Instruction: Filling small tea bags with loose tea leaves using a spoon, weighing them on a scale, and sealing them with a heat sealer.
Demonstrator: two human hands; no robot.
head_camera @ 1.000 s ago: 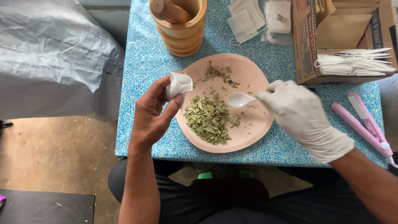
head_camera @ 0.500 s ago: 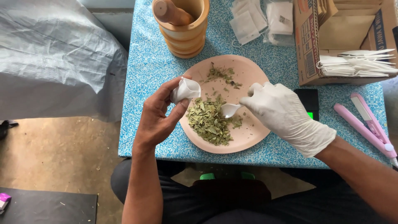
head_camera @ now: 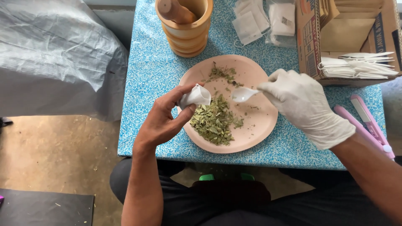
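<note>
Left hand: the bare left hand point(head_camera: 161, 121) hangs over the near-left rim of the plate, its grip closed on a small white paper sachet point(head_camera: 196, 96) pinched between thumb and fingertips, mouth turned toward the plate.
Right hand: the right hand in a white disposable glove point(head_camera: 303, 106) has its grip closed on a small white plastic spoon point(head_camera: 244, 93) — the bowl of the spoon hovers over the plate's middle, just beside the sachet but apart from it.
Plate: a round, pale pink plate point(head_camera: 259, 121) sits near the front edge of the table, with a heap of dried green leaves point(head_camera: 214, 120) on its near-left part and a thinner scatter toward its far rim.
Table: a table under a blue speckled cloth point(head_camera: 150, 71).
Back edge: a pale wooden mortar with a pestle point(head_camera: 184, 25) standing in it, then loose white sachets point(head_camera: 264, 19) in clear wrap.
Right side: an open brown cardboard box point(head_camera: 347, 37) holding a stack of flat white sachets (far-right corner) — and a pink handheld sealer point(head_camera: 368, 123) along the right edge.
</note>
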